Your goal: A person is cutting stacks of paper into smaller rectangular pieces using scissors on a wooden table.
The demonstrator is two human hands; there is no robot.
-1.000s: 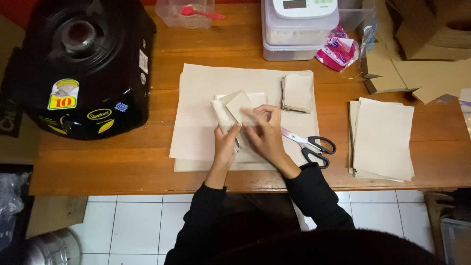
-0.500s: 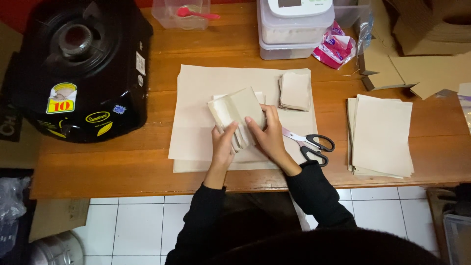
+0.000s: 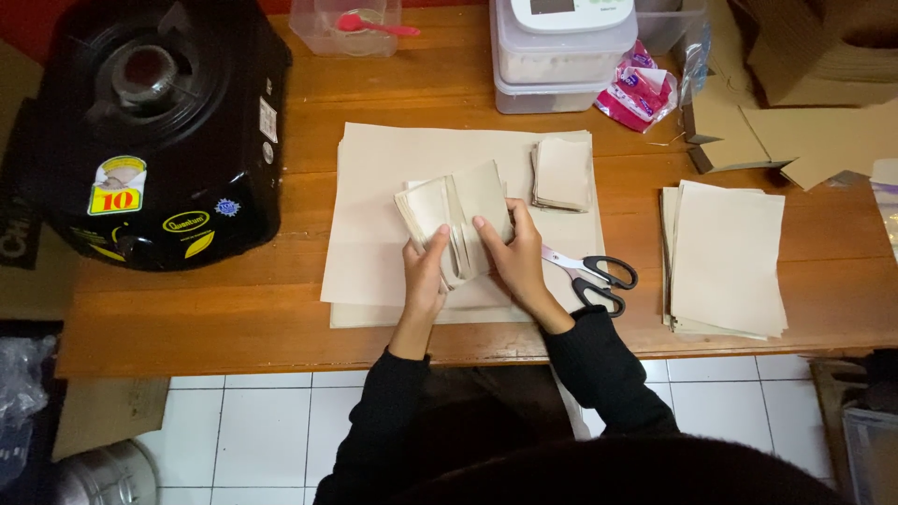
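Note:
My left hand (image 3: 426, 271) and my right hand (image 3: 513, 251) together grip a bundle of small folded beige paper pieces (image 3: 456, 208), fanned out and lifted slightly off a large beige sheet (image 3: 374, 215) on the wooden table (image 3: 187, 309). The left thumb presses the bundle's left part; the right fingers curl around its right edge. A small stack of cut beige pieces (image 3: 562, 174) lies just right of the bundle. Scissors (image 3: 589, 271) with black handles rest beside my right wrist.
A black gas stove (image 3: 150, 122) fills the table's left end. White plastic containers (image 3: 561, 51) and a clear tub with a pink spoon (image 3: 346, 23) stand at the back. A stack of beige sheets (image 3: 725, 257) lies at the right, cardboard pieces (image 3: 795, 131) behind it.
The bundle of folded pieces has been gathered and raised between both hands, turning more upright. The hands shifted slightly; scissors and stacks stayed put.

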